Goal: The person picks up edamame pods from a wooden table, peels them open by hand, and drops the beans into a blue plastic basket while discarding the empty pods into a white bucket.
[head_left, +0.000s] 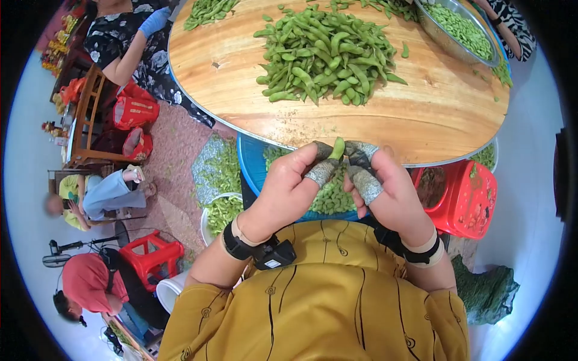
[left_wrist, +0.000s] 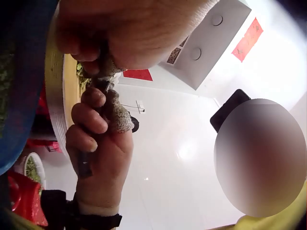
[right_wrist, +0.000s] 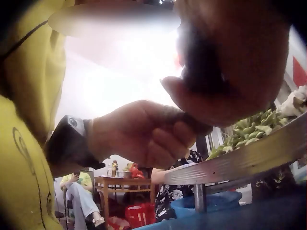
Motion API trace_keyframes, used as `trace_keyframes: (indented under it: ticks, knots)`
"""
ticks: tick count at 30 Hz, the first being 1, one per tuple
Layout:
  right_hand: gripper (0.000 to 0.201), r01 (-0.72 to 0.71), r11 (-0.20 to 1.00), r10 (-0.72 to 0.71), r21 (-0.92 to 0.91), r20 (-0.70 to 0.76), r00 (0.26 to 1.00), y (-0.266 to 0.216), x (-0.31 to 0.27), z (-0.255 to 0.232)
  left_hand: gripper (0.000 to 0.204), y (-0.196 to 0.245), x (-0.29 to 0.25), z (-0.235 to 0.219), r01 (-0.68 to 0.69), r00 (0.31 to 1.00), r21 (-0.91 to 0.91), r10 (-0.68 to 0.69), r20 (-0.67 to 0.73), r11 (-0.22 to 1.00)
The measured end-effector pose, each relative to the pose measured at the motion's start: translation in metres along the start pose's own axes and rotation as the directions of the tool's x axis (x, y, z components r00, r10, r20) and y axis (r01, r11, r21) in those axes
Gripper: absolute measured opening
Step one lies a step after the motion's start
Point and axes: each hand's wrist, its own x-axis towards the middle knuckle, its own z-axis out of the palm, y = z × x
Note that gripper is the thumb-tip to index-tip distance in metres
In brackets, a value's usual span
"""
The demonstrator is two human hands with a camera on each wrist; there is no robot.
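A green soybean pod stands between the two hands, just off the table's near edge. The left hand pinches it between thumb and forefinger, both wrapped in grey-and-black finger covers. Against the pod's other side, the right hand brings its own covered thumb and forefinger together, its other fingers curled beneath. Below the hands sits a blue basin holding shelled green beans. In the left wrist view the fingertips of both hands meet, and the pod is hidden there.
A pile of pods lies on the wooden table. At its far right is a metal bowl of shelled beans. Red stools stand at the right, a white bucket of pods at the left. Other people sit around the room.
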Motion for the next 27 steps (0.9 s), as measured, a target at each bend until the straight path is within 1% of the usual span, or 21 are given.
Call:
trace_keyframes:
  ticks: [3,6,8,9,11,12,13,14,15,16,17,18,19,20,21,22,23,24,25,26,27]
  knots:
    - [0.036,0.007,0.998,-0.005,-0.063,0.024,1.0,0.004,-0.002,-0.002,0.024,0.003,-0.002,0.0,0.046,0.999,0.041,-0.046,0.022,0.998]
    - [0.042,0.0,0.998,0.002,-0.067,0.028,1.0,0.001,-0.003,-0.001,0.026,0.001,-0.003,-0.002,-0.023,0.999,0.12,0.02,0.027,0.992]
    - [0.045,-0.022,0.999,0.023,-0.038,0.026,0.999,-0.002,-0.003,0.0,0.032,0.001,-0.004,-0.004,-0.256,0.964,0.44,0.261,0.049,0.861]
    - [0.045,-0.037,0.999,0.036,0.016,0.037,0.999,-0.004,-0.004,0.001,0.032,0.002,-0.005,-0.004,-0.256,0.964,0.439,0.261,0.05,0.862]
    - [0.046,-0.052,0.996,0.049,0.071,0.046,0.998,-0.003,-0.003,0.0,0.035,0.005,-0.008,-0.004,-0.299,0.937,0.707,0.337,0.09,0.642]
    - [0.043,-0.064,0.998,0.063,0.014,0.042,0.997,0.0,-0.002,0.0,0.035,0.003,-0.008,-0.004,-0.299,0.937,0.706,0.336,0.091,0.642]
    - [0.041,-0.076,0.996,0.077,-0.042,0.038,0.996,0.002,-0.001,-0.001,0.029,0.0,-0.008,-0.005,-0.343,0.911,0.742,0.398,0.113,0.576]
    - [0.041,-0.077,0.996,0.079,-0.042,0.037,0.996,0.002,0.0,-0.001,0.024,-0.002,-0.008,-0.006,-0.382,0.88,0.773,0.455,0.137,0.506]
    - [0.04,-0.104,0.995,0.103,0.004,0.058,0.993,0.003,0.0,0.0,0.024,0.001,-0.01,-0.005,-0.382,0.88,0.773,0.454,0.138,0.507]
    - [0.038,-0.131,0.99,0.127,0.051,0.079,0.989,0.003,0.001,0.0,0.019,0.008,-0.012,-0.005,-0.146,0.987,0.432,0.161,0.003,0.89]
    - [0.038,-0.133,0.99,0.129,0.052,0.078,0.989,0.002,0.0,0.0,0.015,0.012,-0.013,-0.005,0.178,0.984,-0.019,-0.178,0.019,0.984]
    - [0.036,-0.189,0.962,0.164,0.196,0.137,0.977,-0.001,-0.001,0.0,0.015,0.007,-0.013,-0.008,0.18,0.984,-0.019,-0.179,0.02,0.984]
    - [0.035,-0.25,0.909,0.191,0.333,0.2,0.961,-0.002,-0.001,0.0,0.013,-0.003,-0.011,-0.015,0.273,0.959,-0.332,-0.229,0.165,0.903]
    - [0.035,-0.253,0.908,0.193,0.334,0.202,0.96,0.0,0.0,0.0,0.012,-0.008,-0.01,-0.018,0.374,0.923,-0.591,-0.224,0.314,0.715]
    - [0.035,-0.259,0.932,0.222,0.254,0.165,0.961,0.004,0.001,-0.001,0.013,-0.006,-0.009,-0.013,0.354,0.935,-0.413,-0.304,0.186,0.839]
    - [0.035,-0.268,0.948,0.249,0.172,0.125,0.961,0.006,0.002,-0.001,0.013,-0.009,-0.009,-0.011,0.356,0.934,-0.412,-0.304,0.187,0.839]
    - [0.035,-0.271,0.947,0.252,0.173,0.124,0.96,0.008,0.001,0.0,0.015,-0.014,-0.009,-0.009,0.11,0.992,-0.009,-0.109,0.057,0.994]
    - [0.036,-0.267,0.96,0.257,0.087,0.108,0.96,0.009,0.001,0.001,0.018,-0.017,-0.01,-0.007,-0.127,0.991,0.416,0.129,0.023,0.9]
    - [0.036,-0.261,0.965,0.26,0.001,0.092,0.961,0.009,0.001,0.003,0.021,-0.015,-0.009,-0.006,-0.211,0.972,0.629,0.229,0.054,0.748]
    - [0.036,-0.263,0.965,0.262,0.003,0.093,0.961,0.008,0.001,0.005,0.021,-0.015,-0.01,-0.006,-0.209,0.973,0.629,0.226,0.055,0.748]
    - [0.038,-0.249,0.968,0.25,-0.021,0.069,0.966,0.004,0.001,0.008,0.02,-0.015,-0.01,-0.005,-0.267,0.945,0.734,0.321,0.071,0.624]
